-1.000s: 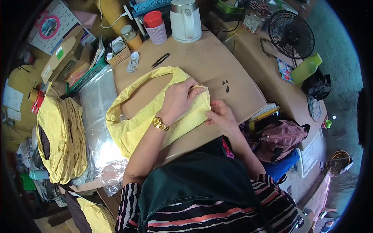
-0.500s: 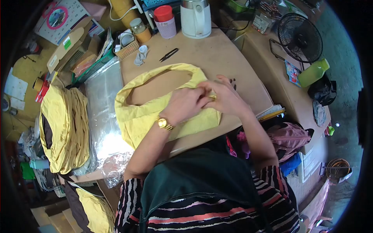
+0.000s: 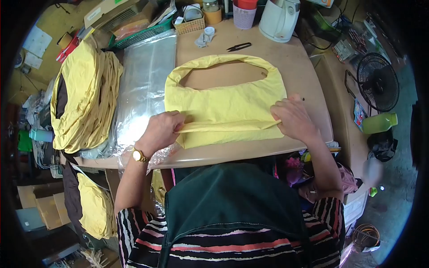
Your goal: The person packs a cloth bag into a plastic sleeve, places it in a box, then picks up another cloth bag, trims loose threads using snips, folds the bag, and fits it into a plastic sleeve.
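A yellow cloth bag (image 3: 228, 105) lies spread on the brown table, its looped handle pointing away from me. A raised fold runs across its lower part. At the left end of that fold, my left hand (image 3: 161, 129), below a gold watch, is closed on the cloth. My right hand (image 3: 295, 119) grips the fold's right end, fingers curled round it. Both hands are at the bag's side edges, close to the front of the table.
A stack of yellow bags (image 3: 85, 100) stands at the left beside clear plastic sleeves (image 3: 147, 76). Black thread snips (image 3: 239, 47), a white kettle (image 3: 279, 20) and a lilac cup (image 3: 244, 18) are at the back. A black fan (image 3: 378, 82) is at the right.
The hands have moved apart from the bag's right corner to its two sides. The bag now lies straighter and flatter, with a fold pulled across it. The view has shifted.
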A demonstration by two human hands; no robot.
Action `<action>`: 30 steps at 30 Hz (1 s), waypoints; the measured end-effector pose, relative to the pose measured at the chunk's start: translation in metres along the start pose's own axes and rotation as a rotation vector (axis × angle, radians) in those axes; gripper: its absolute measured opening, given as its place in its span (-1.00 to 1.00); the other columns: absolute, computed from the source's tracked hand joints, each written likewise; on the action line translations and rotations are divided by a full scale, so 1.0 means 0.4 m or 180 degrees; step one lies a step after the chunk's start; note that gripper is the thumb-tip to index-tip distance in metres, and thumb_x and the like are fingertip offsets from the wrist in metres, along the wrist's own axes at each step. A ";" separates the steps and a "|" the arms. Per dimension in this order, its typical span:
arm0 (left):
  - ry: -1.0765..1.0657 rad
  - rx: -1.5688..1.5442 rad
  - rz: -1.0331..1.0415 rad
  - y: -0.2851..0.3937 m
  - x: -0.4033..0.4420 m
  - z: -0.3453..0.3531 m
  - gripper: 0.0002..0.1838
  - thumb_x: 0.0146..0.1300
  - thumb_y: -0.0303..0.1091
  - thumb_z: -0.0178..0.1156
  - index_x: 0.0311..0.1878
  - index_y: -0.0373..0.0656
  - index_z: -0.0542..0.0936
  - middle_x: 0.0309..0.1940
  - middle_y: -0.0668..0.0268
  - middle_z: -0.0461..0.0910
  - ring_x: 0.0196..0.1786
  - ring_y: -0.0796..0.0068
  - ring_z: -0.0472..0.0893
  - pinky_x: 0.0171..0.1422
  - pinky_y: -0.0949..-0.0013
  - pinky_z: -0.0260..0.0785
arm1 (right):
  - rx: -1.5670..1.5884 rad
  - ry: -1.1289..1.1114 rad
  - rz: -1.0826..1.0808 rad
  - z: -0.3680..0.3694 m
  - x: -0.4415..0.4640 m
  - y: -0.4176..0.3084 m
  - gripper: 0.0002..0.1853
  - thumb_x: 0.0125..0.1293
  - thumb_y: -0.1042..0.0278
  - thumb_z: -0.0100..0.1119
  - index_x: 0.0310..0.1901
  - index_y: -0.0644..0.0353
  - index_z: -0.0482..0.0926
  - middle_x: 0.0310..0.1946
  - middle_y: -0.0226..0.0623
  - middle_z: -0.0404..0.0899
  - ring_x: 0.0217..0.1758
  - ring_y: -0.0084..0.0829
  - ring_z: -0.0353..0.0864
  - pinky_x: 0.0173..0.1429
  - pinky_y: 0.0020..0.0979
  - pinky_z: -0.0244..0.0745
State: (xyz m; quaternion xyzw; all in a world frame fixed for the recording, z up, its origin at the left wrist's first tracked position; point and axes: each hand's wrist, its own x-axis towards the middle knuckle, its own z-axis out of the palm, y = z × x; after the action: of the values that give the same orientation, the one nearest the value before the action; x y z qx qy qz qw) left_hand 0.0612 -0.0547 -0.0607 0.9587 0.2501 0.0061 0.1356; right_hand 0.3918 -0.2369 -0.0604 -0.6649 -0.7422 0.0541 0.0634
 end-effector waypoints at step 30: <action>0.0494 0.0256 0.0796 0.017 -0.009 0.203 -0.94 0.03 -0.42 0.13 -0.43 -0.12 0.44 -0.45 0.25 0.45 -0.30 0.26 0.52 -0.17 0.22 0.34 | -0.0705 0.1274 -0.0584 0.193 -0.099 0.059 -0.83 -0.23 0.49 0.13 -0.55 0.10 0.35 -0.55 -0.35 0.35 -0.43 -0.31 0.43 -0.13 -0.20 0.21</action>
State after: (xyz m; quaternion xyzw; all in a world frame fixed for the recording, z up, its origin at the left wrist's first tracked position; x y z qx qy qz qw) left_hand 0.0679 -0.0831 -0.1367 0.9836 0.1385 0.0869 0.0756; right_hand 0.4064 -0.2734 -0.1411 -0.5952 -0.7735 -0.1663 0.1406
